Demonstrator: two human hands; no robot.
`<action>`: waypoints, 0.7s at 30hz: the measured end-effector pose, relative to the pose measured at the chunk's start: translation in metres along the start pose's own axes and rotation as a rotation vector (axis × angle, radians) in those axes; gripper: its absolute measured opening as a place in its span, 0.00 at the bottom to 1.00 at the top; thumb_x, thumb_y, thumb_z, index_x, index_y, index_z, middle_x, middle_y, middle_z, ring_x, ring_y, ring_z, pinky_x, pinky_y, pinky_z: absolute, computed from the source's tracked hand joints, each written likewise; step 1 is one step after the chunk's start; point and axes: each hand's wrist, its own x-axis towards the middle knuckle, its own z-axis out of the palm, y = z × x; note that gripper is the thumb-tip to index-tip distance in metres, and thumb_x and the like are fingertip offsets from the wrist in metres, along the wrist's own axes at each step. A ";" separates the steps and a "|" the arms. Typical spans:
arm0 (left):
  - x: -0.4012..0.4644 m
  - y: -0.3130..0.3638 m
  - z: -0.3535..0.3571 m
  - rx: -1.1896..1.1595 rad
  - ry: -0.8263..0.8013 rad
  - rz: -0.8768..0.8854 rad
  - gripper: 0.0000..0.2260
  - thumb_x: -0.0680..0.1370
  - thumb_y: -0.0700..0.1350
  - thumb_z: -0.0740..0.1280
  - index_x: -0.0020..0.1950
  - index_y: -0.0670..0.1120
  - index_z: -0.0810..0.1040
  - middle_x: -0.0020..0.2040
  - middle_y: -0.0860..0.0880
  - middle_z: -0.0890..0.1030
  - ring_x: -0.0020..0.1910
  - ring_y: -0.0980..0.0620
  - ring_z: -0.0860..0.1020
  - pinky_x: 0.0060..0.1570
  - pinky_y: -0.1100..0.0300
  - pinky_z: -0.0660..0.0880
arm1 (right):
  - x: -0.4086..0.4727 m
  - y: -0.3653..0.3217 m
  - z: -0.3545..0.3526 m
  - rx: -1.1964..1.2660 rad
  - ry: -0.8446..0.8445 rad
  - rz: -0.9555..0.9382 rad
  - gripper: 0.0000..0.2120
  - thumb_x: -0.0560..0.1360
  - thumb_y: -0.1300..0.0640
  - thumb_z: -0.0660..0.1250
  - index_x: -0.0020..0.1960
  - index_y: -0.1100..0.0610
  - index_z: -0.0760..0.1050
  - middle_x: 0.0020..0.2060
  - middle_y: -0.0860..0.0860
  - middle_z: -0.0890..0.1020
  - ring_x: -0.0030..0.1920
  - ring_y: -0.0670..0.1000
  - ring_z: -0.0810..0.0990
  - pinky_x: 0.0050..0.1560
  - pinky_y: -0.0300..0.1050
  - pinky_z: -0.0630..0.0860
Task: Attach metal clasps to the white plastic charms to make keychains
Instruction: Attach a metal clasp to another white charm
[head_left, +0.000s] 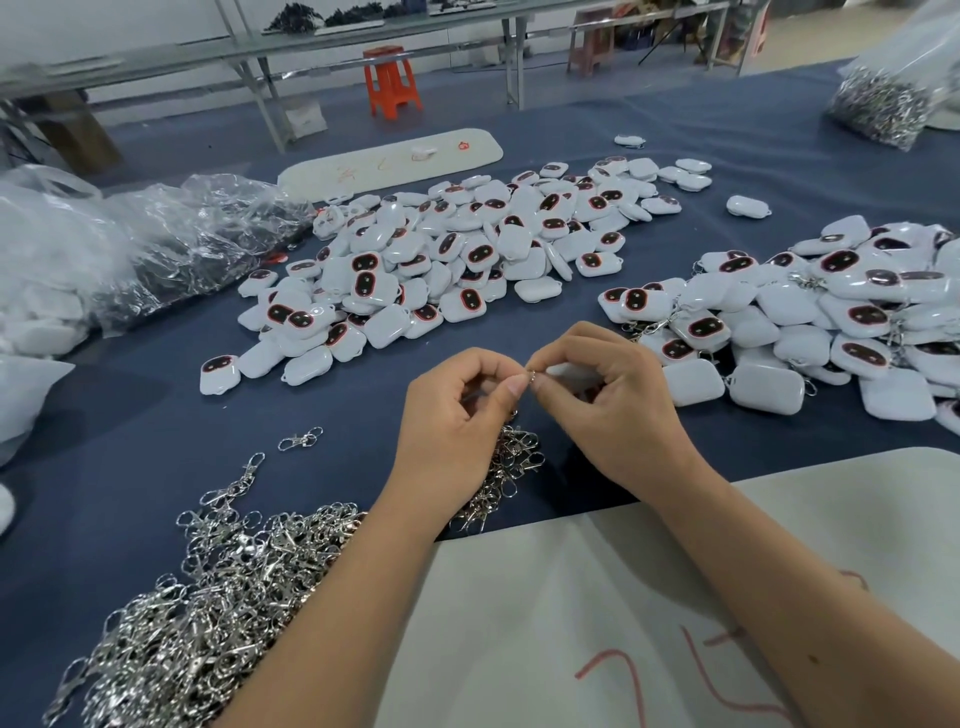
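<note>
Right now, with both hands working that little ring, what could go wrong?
The ring is pinched only at the fingertips of the left hand and right hand; it may slip into the clasp pile below and be hard to find. The finished pile lies close to the loose charms, so they might mix.

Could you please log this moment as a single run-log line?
left hand: pinches clasp ring | right hand: holds white charm, pinches ring | stage: attaching | done pile: right
</note>
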 end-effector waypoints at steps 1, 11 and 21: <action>0.000 0.000 0.000 0.001 0.001 0.005 0.09 0.79 0.37 0.72 0.43 0.51 0.83 0.39 0.47 0.83 0.37 0.55 0.79 0.41 0.60 0.77 | 0.000 -0.001 0.000 -0.013 0.005 0.004 0.07 0.76 0.66 0.74 0.42 0.56 0.84 0.38 0.44 0.77 0.34 0.46 0.75 0.37 0.31 0.66; 0.000 -0.001 -0.005 0.233 -0.052 0.147 0.06 0.79 0.40 0.71 0.44 0.50 0.81 0.40 0.56 0.81 0.40 0.54 0.79 0.40 0.64 0.74 | -0.001 -0.001 0.000 -0.117 -0.003 -0.001 0.06 0.74 0.63 0.74 0.40 0.54 0.83 0.37 0.45 0.78 0.35 0.47 0.76 0.38 0.38 0.67; 0.000 0.001 -0.007 0.398 -0.113 0.231 0.06 0.82 0.40 0.67 0.47 0.48 0.77 0.43 0.54 0.78 0.43 0.52 0.77 0.41 0.63 0.72 | 0.000 0.000 -0.001 -0.146 -0.023 -0.024 0.05 0.74 0.63 0.75 0.41 0.55 0.83 0.37 0.45 0.79 0.36 0.47 0.78 0.38 0.42 0.71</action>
